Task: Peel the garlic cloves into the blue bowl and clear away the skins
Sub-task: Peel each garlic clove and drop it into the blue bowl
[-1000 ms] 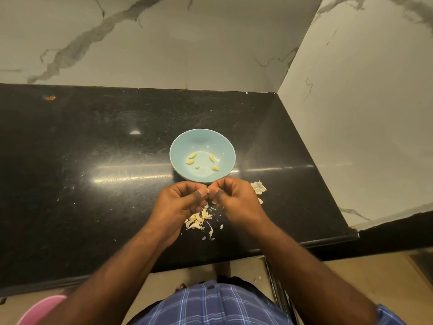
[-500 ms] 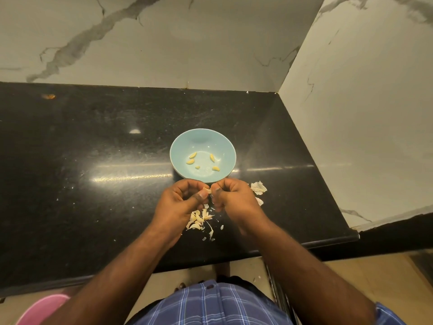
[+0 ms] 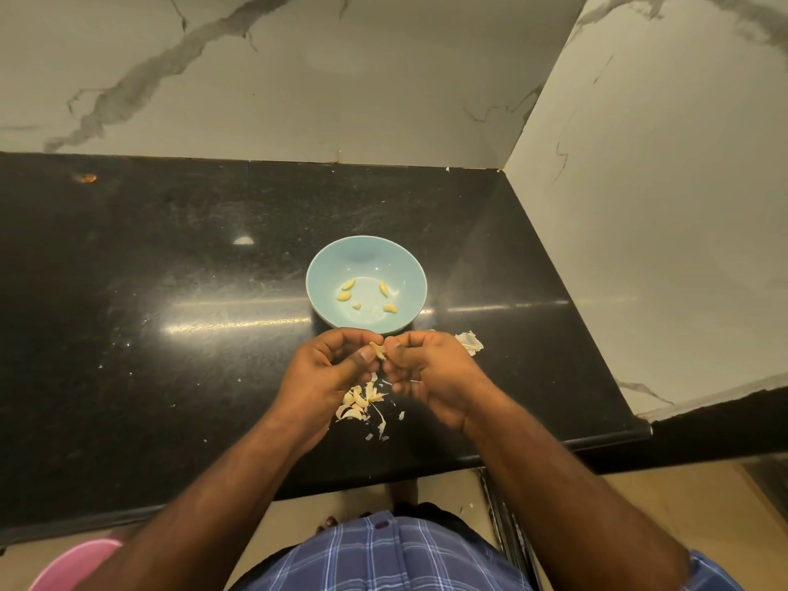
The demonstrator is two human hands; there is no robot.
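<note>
A light blue bowl (image 3: 366, 253) stands on the black counter (image 3: 170, 334) and holds several peeled yellow garlic cloves (image 3: 348, 285). Just in front of the bowl my left hand (image 3: 328, 373) and my right hand (image 3: 430, 368) meet, both pinching one garlic clove (image 3: 378, 350) between thumbs and fingertips. Below the hands lies a small heap of papery garlic skins (image 3: 358, 405). Another piece of skin (image 3: 469, 342) lies to the right of my right hand.
Marble walls (image 3: 639, 206) close the counter at the back and right. The counter's front edge runs just under my forearms. A pink basin (image 3: 72, 565) shows at the bottom left, below the counter. An orange speck (image 3: 87, 177) lies far left.
The thumbs have shifted slightly on the clove, and more of the clove shows between them. The bowl and skins have not moved.
</note>
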